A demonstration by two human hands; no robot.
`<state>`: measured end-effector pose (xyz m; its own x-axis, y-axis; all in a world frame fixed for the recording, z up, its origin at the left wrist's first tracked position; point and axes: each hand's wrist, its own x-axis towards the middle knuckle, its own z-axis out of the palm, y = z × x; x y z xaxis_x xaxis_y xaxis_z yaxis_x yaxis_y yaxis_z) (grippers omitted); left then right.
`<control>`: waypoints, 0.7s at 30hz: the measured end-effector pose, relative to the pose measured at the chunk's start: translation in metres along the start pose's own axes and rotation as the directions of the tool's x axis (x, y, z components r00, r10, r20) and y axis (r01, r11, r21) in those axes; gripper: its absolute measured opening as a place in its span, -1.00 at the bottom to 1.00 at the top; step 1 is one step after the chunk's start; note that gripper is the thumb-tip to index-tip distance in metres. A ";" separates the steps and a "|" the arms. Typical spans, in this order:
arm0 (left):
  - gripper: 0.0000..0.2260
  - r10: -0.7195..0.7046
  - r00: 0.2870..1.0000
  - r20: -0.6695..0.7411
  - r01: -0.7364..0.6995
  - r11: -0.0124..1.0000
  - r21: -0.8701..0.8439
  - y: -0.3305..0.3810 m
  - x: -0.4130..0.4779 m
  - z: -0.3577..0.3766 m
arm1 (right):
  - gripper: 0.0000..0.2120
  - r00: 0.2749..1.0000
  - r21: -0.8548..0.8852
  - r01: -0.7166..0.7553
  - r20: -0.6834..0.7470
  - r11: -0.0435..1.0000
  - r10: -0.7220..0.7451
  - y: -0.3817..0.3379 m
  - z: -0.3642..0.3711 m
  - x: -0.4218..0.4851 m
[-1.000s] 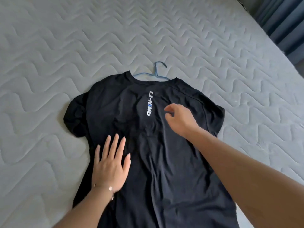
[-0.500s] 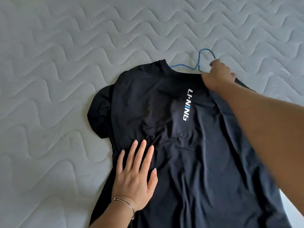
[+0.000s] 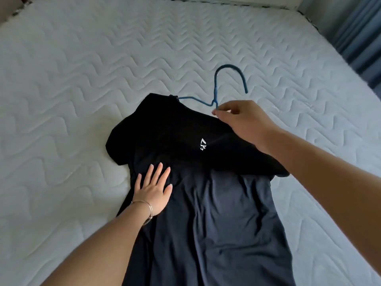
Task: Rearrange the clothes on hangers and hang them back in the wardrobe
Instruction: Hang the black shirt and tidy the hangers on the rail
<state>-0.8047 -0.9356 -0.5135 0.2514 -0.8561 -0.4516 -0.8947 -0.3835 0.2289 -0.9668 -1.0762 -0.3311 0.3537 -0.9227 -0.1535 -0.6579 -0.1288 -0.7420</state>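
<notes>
A black T-shirt (image 3: 206, 203) with a white logo lies on the mattress (image 3: 82, 89), threaded on a blue wire hanger (image 3: 216, 87) whose hook sticks out past the collar. My right hand (image 3: 239, 120) pinches the hanger at the base of its hook and lifts the shirt's shoulders off the bed, so the upper part folds over the lower. My left hand (image 3: 153, 189) lies flat with straight fingers on the shirt's left side, below the sleeve.
The quilted pale mattress fills the view. Blue curtains (image 3: 358, 34) hang at the far right beyond the mattress edge. A dark strip of floor or frame shows at the top left corner.
My right hand went from the shirt's chest up to the collar, took hold of the hanger and raised it, folding the shoulders upward. My left hand stayed flat on the shirt.
</notes>
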 end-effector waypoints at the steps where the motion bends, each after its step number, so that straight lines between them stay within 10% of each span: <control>1: -0.49 -0.007 0.993 0.118 0.020 0.994 -0.104 0.007 -0.006 -0.017 | -0.83 1.000 0.019 -0.016 0.025 1.000 0.016 -0.007 -0.002 -0.022; 3: -0.61 0.035 0.985 0.169 0.038 0.911 -0.411 0.023 -0.037 -0.056 | -0.83 0.996 0.075 -0.073 0.052 0.995 0.069 -0.023 -0.008 -0.064; 5: -0.77 0.023 0.997 -0.074 -0.066 0.749 -0.659 0.042 -0.093 -0.095 | -0.85 0.988 0.194 -0.140 0.096 0.971 0.123 -0.043 -0.019 -0.106; 8: -0.93 -0.002 0.941 -0.337 -0.286 0.523 -0.803 0.074 -0.179 -0.152 | -0.81 0.980 0.312 -0.156 0.168 0.937 0.107 -0.079 -0.032 -0.164; 12: -0.80 0.094 0.935 -0.342 -0.353 0.346 -0.869 0.100 -0.250 -0.226 | -0.73 0.978 0.335 -0.039 0.204 0.941 -0.032 -0.144 -0.044 -0.226; 17: -0.79 0.008 0.914 -0.407 -0.344 0.550 -0.761 0.070 -0.343 -0.304 | -0.75 0.933 0.272 0.110 0.304 0.956 -0.194 -0.239 -0.072 -0.305; 21: -0.80 0.038 0.891 -0.453 -0.381 0.606 -0.698 0.038 -0.439 -0.373 | -0.83 0.948 0.247 0.293 0.052 0.924 -0.314 -0.304 -0.120 -0.355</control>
<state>-0.8107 -0.7038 0.0150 0.3575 -0.9339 -0.0027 -0.3799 -0.1481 0.9131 -0.9719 -0.7525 0.0273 0.5766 -0.8153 0.0540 -0.3403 -0.2996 -0.8913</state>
